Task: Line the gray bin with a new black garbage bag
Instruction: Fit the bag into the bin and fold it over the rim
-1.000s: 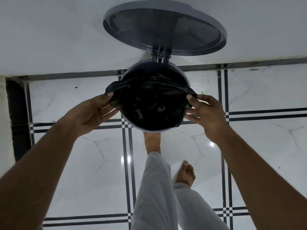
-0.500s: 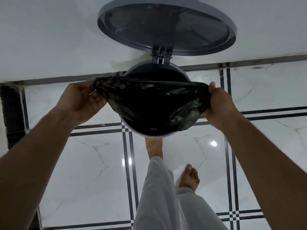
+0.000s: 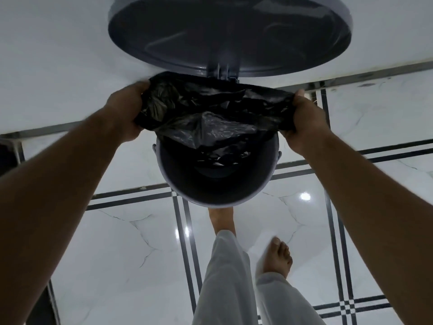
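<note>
There is one gray bin (image 3: pixel 218 202), one lid (image 3: pixel 229 34), one black garbage bag (image 3: pixel 210 113), two hands and two bare feet. No words or labels can be read on any of them.

The gray bin is round and stands on the floor (image 3: pixel 112 254), right in front of the person's feet. Its lid is big and round and stands open, tipped up against the white wall (image 3: pixel 54 55) behind it. A small hinge joins the lid to the back of the bin.

The black garbage bag is thin, shiny and full of wrinkles. It is pulled out wide over the back part of the bin's mouth. Its far edge sits close under the hinge. The middle of the bag hangs down inside the bin. The front part of the bin's mouth is not covered, and the dark inside wall of the bin shows there.

The left hand (image 3: pixel 127 109) is closed tight on the left end of the bag. The right hand (image 3: pixel 302 123) is closed tight on the right end. The two hands are far apart, one on each side of the bin.

The floor is white and glossy with thin dark lines. One foot (image 3: pixel 221 220) is just beside the bin's front. The other foot (image 3: pixel 277 258) is farther back. The person wears light pants (image 3: pixel 225 277).
</note>
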Motion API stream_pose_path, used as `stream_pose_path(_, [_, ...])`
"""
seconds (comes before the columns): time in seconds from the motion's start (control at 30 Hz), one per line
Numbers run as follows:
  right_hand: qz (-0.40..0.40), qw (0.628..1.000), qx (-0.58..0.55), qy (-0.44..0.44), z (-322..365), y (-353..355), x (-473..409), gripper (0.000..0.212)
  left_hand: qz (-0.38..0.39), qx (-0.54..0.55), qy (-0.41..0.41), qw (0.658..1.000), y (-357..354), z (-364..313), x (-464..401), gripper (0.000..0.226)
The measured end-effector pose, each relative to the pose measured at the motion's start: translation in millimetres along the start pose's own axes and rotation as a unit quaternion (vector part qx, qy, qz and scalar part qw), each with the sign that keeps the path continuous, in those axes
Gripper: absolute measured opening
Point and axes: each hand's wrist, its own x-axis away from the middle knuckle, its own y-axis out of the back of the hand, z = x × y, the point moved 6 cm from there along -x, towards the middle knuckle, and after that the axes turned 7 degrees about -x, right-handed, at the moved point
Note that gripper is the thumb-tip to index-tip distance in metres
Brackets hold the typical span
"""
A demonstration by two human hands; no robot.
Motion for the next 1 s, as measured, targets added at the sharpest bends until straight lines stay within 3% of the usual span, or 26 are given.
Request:
stream_pose_path(0.07, [-0.017, 1.0, -0.018, -0.012, -6.5, 6.1, -17.5, 0.01, -0.024, -0.007, -0.006, 1.0, -2.1, -2.1, -2.8, 0.021])
stream_pose_path(0.27, [-0.058, 0.998, 0.012, -0.039, -21.0, 22.6, -38.2, 0.013, 0.007, -0.078, 0.036, 0.996, -5.2, 16.1, -16.0, 0.014])
stream_pose_path(0.33, [-0.049, 0.996, 0.04, -0.063, -28.6, 24.3, -41.6, 0.021, 0.023, -0.158, 0.056, 0.986, -3.7, 23.3, -17.7, 0.012])
stream_pose_path(0.4, [-0.033, 0.991, 0.088, -0.095, -41.8, 31.0, -41.2, 0.033, 0.069, -0.235, 0.081, 0.966, -3.2, 37.2, -13.7, 0.027])
stream_pose_path(0.5, [0.002, 0.979, 0.151, -0.137, -57.6, 47.2, -29.0, 0.046, 0.101, -0.286, 0.116, 0.946, 5.4, 57.9, -3.3, 0.025])
stream_pose_path(0.67, [0.003, 0.977, 0.165, -0.134, -67.5, 66.6, 9.0, 0.045, 0.127, -0.239, 0.118, 0.955, 18.6, 69.6, 18.9, 0.022])
stream_pose_path(0.83, [-0.01, 0.984, 0.124, -0.126, -80.2, 81.8, 40.7, 0.031, 0.157, -0.083, 0.147, 0.973, 31.4, 88.6, 34.4, 0.038])
stream_pose_path(1.0, [-0.017, 0.989, 0.098, -0.109, -93.0, 91.6, 66.0, 0.016, 0.203, 0.058, 0.119, 0.97, 34.5, 104.1, 45.2, 0.023])
